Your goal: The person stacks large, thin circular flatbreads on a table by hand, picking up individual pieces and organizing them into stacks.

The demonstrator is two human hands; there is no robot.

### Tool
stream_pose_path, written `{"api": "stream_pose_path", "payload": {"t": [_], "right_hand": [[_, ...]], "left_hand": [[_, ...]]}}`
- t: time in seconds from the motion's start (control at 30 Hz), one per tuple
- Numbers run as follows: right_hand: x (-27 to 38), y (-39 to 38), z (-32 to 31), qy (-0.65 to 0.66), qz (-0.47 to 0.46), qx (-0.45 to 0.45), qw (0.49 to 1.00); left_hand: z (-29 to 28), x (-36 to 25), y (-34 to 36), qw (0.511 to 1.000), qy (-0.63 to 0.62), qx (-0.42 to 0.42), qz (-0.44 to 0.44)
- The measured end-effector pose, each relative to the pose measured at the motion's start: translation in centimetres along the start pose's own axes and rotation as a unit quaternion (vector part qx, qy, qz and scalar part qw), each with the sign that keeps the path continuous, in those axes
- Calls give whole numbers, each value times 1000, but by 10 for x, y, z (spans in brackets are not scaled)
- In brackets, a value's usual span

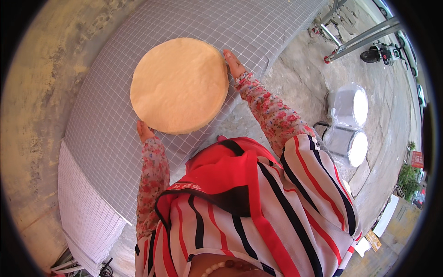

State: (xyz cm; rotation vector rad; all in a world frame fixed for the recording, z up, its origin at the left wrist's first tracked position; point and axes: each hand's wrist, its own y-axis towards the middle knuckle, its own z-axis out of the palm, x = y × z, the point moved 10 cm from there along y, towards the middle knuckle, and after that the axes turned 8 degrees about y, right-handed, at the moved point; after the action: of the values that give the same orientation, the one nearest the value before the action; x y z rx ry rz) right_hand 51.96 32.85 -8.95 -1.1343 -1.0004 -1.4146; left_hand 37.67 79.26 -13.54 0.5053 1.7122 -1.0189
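Head view. The left hand [144,130] presses flat-fingered against the near-left edge of a round, pale-yellow disc [179,86]; the right hand [234,63] does the same at the far-right edge, so both palms clasp the rim rather than close around it. The disc lies on a grey checked cloth [106,115] spread over a raised slab. Its thick, matte, even body suggests something soft and fairly heavy, liable to sag or crack; opposite-edge support seems the safest hold. To the right, on the ground, stand two metal pots [347,121] covered with clear film, their contents hidden.
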Motion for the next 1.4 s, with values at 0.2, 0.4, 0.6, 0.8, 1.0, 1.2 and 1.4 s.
{"api": "stream_pose_path", "payload": {"t": [0.2,0.4,0.6,0.8,1.0,1.2,1.4], "right_hand": [[-22,3,27,11,3,-27,1000],[-20,2,7,-6,34,5,999],[-9,-59,-60,22,112,-191,975],[-7,-111,-76,96,110,-298,943],[-7,-117,-40,99,120,-293,943],[-7,-123,-53,65,111,-303,944],[-9,-118,-59,70,124,-333,932]], "left_hand": [[34,-4,-12,991,-68,29,114],[19,2,6,991,16,59,122],[-2,-63,-24,991,89,12,102],[92,-291,-309,595,-175,763,182],[61,-343,-404,487,-327,782,210],[33,-327,-390,341,-228,883,227],[22,-328,-334,405,-321,814,265]]}}
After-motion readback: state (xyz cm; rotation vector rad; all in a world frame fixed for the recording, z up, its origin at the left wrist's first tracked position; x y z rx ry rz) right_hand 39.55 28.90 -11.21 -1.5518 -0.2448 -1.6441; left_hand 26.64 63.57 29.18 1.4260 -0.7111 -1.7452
